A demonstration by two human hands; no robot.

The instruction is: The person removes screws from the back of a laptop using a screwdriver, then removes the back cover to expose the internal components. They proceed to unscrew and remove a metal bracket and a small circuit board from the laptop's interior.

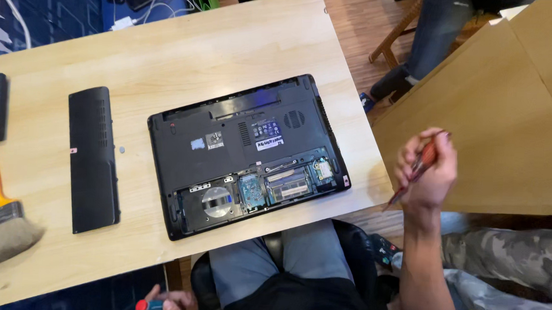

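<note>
The left hand (169, 302), at the table's near edge, grips a red-and-blue tool (148, 305). The right hand (427, 166), off the right edge, clasps a screwdriver (419, 170). The laptop (248, 155) lies mid-table, bay open, cover (93, 159) toward the left edge. Keep the tip square in each screw.

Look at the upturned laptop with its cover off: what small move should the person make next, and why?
Probably bring the right hand, shut on a red-handled screwdriver, from beside the table over the laptop. Its bottom compartment lies open, the cover panel lies to one side, and both hands are off the machine; the left hand holds a small red and blue tool low at the table edge.
</note>
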